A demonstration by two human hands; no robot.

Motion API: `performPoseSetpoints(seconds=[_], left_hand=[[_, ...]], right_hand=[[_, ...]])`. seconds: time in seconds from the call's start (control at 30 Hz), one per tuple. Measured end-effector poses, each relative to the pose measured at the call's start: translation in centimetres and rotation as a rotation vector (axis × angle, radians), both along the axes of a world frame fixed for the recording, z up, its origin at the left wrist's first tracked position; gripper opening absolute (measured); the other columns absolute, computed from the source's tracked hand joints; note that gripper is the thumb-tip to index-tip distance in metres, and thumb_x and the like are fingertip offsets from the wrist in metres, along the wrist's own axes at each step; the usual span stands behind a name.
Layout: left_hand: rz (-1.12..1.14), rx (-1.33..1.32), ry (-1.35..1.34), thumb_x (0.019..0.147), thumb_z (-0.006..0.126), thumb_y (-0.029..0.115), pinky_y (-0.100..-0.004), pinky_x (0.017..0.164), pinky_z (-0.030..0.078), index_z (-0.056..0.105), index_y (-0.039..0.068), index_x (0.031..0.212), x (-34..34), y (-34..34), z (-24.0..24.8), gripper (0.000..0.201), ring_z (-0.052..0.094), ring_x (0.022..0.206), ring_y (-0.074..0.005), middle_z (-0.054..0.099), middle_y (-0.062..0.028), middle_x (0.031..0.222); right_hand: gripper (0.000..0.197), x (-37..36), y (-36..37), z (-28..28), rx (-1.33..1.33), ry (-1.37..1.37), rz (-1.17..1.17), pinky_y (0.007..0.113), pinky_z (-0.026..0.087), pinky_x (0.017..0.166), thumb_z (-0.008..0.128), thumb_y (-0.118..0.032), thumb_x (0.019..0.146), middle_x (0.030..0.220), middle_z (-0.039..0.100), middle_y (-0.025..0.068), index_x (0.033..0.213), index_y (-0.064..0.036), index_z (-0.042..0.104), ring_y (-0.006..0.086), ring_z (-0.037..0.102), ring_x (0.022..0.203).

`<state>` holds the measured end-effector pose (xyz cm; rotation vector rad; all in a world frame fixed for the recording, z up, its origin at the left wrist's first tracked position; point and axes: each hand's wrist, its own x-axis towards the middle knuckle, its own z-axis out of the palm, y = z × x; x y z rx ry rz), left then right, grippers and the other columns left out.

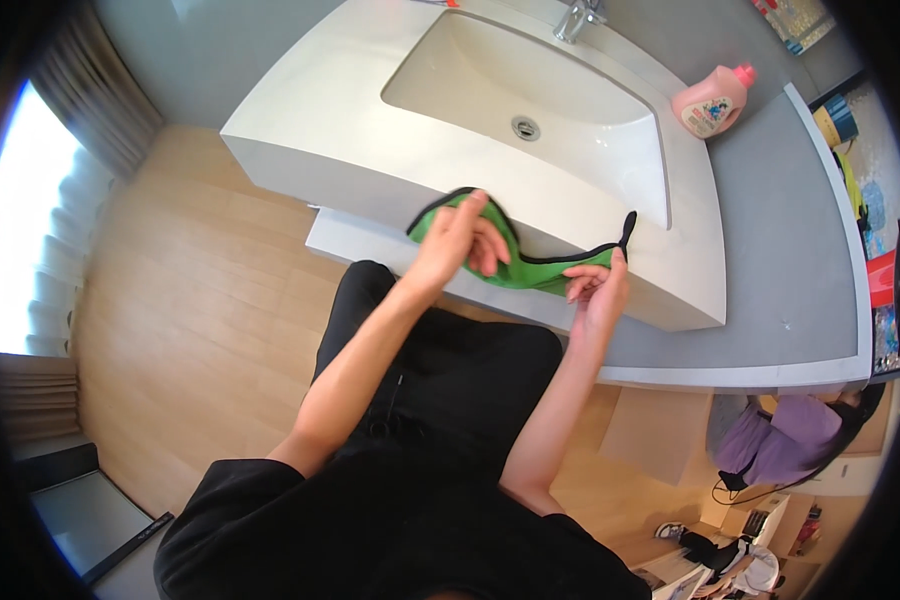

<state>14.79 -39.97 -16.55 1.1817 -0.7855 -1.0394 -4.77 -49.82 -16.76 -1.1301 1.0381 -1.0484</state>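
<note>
Between my hands a green cloth [515, 272] with black edging hangs in front of the white sink counter. My left hand [456, 245] pinches its upper left edge between thumb and fingers, the other fingers curled. At the other end my right hand [600, 285] grips the corner, just below a small black hanging loop [628, 228] that sticks up. The cloth sags in the middle, and part of its left side lies behind my left hand. Both hands are at the counter's front edge, nearer to me than the basin.
The white counter [320, 100] holds a sunken basin [470, 70] with a drain [525, 128] and a chrome faucet [575, 20]. A pink detergent bottle [712, 103] stands at its right. Farther right is a grey partition [770, 250]. Two other people appear at the lower right.
</note>
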Motion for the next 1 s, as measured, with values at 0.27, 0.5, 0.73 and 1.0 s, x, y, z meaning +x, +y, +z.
performPoseSetpoints(seconds=[0.27,0.5,0.73,1.0], left_hand=[[0.350,0.079,-0.116,0.095,0.031,0.047,-0.0250,0.049,0.041,0.063,-0.003,0.056,11.8,6.1,0.4,0.071,0.048,0.043,-0.0154,0.051,-0.0088,0.044],[0.479,0.074,-0.150,0.096,0.033,0.048,-0.0258,0.051,0.039,0.063,-0.003,0.059,19.0,9.8,0.3,0.070,0.048,0.046,-0.0151,0.049,-0.0062,0.045],[0.383,0.085,-0.061,0.099,0.024,0.048,-0.0252,0.049,0.042,0.067,-0.005,0.066,18.8,9.8,0.3,0.075,0.051,0.045,-0.0146,0.055,-0.0075,0.049],[0.283,0.120,-0.054,0.097,0.028,0.054,-0.0247,0.048,0.044,0.066,-0.006,0.065,14.1,7.4,0.5,0.078,0.052,0.044,-0.0151,0.054,-0.0082,0.048]], right_hand=[[0.069,10.9,5.3,0.1,-0.130,-0.053,0.122,0.025,0.038,0.040,0.034,-0.040,0.100,0.057,0.062,0.0162,0.057,0.0067,0.061,0.0132,0.046,0.038],[0.069,18.8,9.1,0.5,-0.120,-0.084,0.345,0.022,0.037,0.043,0.031,-0.039,0.102,0.044,0.052,0.0058,0.065,0.0066,0.067,0.0101,0.045,0.039],[0.064,18.7,9.0,0.5,-0.171,-0.065,0.360,0.021,0.038,0.044,0.033,-0.035,0.101,0.044,0.052,0.0056,0.068,0.0059,0.069,0.0095,0.045,0.040],[0.062,15.5,7.7,0.4,-0.150,-0.067,0.285,0.021,0.037,0.044,0.036,-0.034,0.101,0.044,0.052,0.0057,0.069,0.0079,0.069,0.0095,0.044,0.040]])
